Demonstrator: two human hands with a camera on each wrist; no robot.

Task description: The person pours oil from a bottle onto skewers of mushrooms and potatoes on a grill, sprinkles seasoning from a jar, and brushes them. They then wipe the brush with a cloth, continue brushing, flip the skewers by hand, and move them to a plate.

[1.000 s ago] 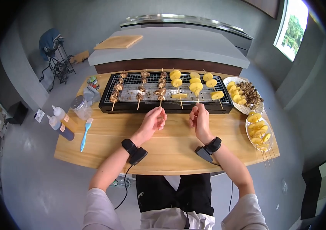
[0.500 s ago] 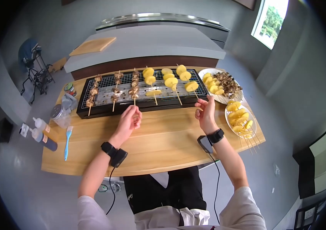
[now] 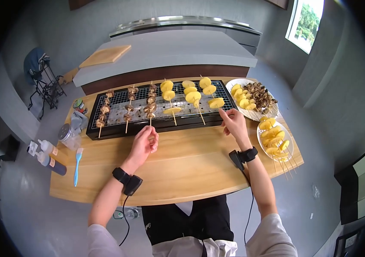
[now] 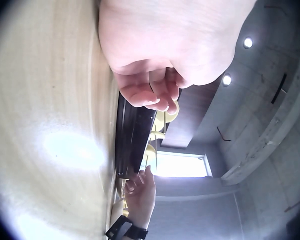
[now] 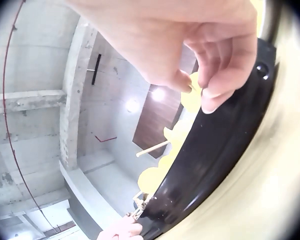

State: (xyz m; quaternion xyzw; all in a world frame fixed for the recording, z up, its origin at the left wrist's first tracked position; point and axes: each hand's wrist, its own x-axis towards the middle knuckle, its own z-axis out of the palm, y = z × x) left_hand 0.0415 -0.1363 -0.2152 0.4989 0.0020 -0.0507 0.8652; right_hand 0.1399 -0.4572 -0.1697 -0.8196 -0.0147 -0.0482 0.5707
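In the head view my left hand [image 3: 143,147] has its curled fingertips at the near stick end of the third mushroom skewer [image 3: 150,107]. In the left wrist view its fingers [image 4: 157,95] curl inward, and the pinch itself is hidden. My right hand [image 3: 236,125] pinches the stick of the rightmost potato skewer [image 3: 216,103] at the near right corner of the black grill [image 3: 161,125]. A yellow slice shows just past the thumb and forefinger in the right wrist view. Two more potato skewers [image 3: 193,97] and two more mushroom skewers [image 3: 104,110] lie across the wire rack.
To the right stand a plate [image 3: 234,81] of mushroom and potato skewers and a plate [image 3: 292,147] of potato skewers. At left are squeeze bottles [image 3: 51,164], a lidded jar [image 3: 69,136], a small can [image 3: 78,105] and a blue brush [image 3: 77,168]. Behind is a grey counter [image 3: 182,49].
My right hand has left the middle potato skewer and moved right to the rightmost one, now pinching its stick. My left hand stays at the third mushroom skewer. The head view has shifted.
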